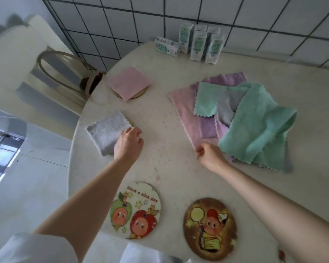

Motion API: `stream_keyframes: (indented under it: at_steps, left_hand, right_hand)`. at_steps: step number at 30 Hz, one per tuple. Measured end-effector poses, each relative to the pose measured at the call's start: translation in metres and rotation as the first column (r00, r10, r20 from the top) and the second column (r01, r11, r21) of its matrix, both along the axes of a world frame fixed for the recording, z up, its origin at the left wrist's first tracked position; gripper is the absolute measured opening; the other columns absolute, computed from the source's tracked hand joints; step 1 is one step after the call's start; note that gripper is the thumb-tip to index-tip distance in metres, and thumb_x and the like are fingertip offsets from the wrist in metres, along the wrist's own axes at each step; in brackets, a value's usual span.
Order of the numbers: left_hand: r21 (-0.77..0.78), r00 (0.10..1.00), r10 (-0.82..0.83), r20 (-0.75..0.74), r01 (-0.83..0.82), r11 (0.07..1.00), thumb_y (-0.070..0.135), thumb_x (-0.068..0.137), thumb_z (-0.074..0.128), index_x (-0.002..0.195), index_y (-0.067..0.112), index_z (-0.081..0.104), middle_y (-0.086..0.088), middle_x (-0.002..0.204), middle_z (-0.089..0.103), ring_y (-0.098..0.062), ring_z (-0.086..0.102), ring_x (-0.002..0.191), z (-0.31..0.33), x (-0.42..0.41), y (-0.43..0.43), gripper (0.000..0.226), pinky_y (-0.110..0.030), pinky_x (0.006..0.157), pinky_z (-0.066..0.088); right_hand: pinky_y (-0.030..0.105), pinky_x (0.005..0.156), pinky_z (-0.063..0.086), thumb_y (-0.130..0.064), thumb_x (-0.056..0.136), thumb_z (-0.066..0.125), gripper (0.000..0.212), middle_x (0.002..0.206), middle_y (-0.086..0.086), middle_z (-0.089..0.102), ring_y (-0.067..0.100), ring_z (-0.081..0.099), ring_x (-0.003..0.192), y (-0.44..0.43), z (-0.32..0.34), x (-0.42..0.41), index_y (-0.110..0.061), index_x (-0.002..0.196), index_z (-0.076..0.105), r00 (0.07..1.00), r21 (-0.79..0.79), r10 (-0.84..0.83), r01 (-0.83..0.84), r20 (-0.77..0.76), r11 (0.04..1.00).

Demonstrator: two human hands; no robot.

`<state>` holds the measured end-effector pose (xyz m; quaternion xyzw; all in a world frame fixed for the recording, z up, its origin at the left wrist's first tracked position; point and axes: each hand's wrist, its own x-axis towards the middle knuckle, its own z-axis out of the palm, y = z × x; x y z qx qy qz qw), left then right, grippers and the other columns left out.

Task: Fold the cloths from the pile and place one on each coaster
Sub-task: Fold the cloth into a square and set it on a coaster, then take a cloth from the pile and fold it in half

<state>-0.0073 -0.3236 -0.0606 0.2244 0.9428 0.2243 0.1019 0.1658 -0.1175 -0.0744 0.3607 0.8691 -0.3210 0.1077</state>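
- Centrally, the person's left hand (128,143) lies at the near right corner of a folded pale grey fleece cloth (106,131). Its fingers are loosely curled, and whether it grips the cloth cannot be told.
- A sliver of yellowish coaster edge (132,122) peeks from under that grey cloth.
- The right hand (207,153) pinches the near corner of a flat pale pink fleece cloth (186,114), the bottom layer of the pile.
- The pile of loose cloths (254,126), in mint green, lilac and grey, lies on the right of the round cream speckled table (169,164).
- Farther back on the left, a folded pink square cloth (128,82) sits on a round wooden coaster (139,94).
- Nearest the person lie two uncovered round coasters: a white cartoon-fruit coaster (136,209) and a brown cartoon coaster (210,228).
- Small green-and-white cartons (198,44) stand by the tiled wall (235,12).
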Motion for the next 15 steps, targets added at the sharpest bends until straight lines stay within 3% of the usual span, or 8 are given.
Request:
stream_keyframes:
  at_steps: [8, 12, 15]
  left_hand:
    - [0.009, 0.972, -0.236, 0.011, 0.236, 0.972, 0.015, 0.085, 0.057, 0.11, 0.017, 0.063, 0.0, 0.109, 0.063, -0.022, 0.055, 0.105, -0.003, 0.115, 0.101, 0.026, -0.037, 0.076, 0.052]
    - [-0.022, 0.914, -0.406, -0.017, 0.406, 0.914, 0.012, 0.085, 0.055, 0.113, 0.017, 0.062, 0.0, 0.115, 0.06, -0.022, 0.051, 0.111, -0.002, 0.146, 0.142, 0.03, -0.039, 0.074, 0.053]
    - [-0.029, 0.847, -0.529, -0.047, 0.528, 0.849, 0.009, 0.084, 0.056, 0.114, 0.014, 0.063, -0.003, 0.116, 0.06, -0.025, 0.05, 0.116, -0.006, 0.159, 0.169, 0.032, -0.043, 0.08, 0.052]
  right_hand:
    - [0.035, 0.078, 0.05, -0.01, 0.083, 0.06, 0.013, 0.098, 0.011, 0.067, 0.03, 0.063, 0.093, 0.084, 0.002, 0.108, -0.01, 0.096, 0.064, 0.998, 0.133, 0.051, -0.047, -0.028, 0.99]
    - [0.037, 0.08, 0.049, -0.011, 0.082, 0.065, 0.019, 0.105, 0.013, 0.061, 0.032, 0.06, 0.096, 0.117, 0.0, 0.138, -0.008, 0.101, 0.061, 0.998, 0.243, 0.061, -0.056, -0.014, 0.968]
    - [0.037, 0.078, 0.046, -0.016, 0.081, 0.067, 0.022, 0.105, 0.009, 0.057, 0.03, 0.057, 0.096, 0.132, -0.003, 0.157, -0.009, 0.1, 0.059, 0.997, 0.345, 0.072, -0.077, 0.029, 0.935]
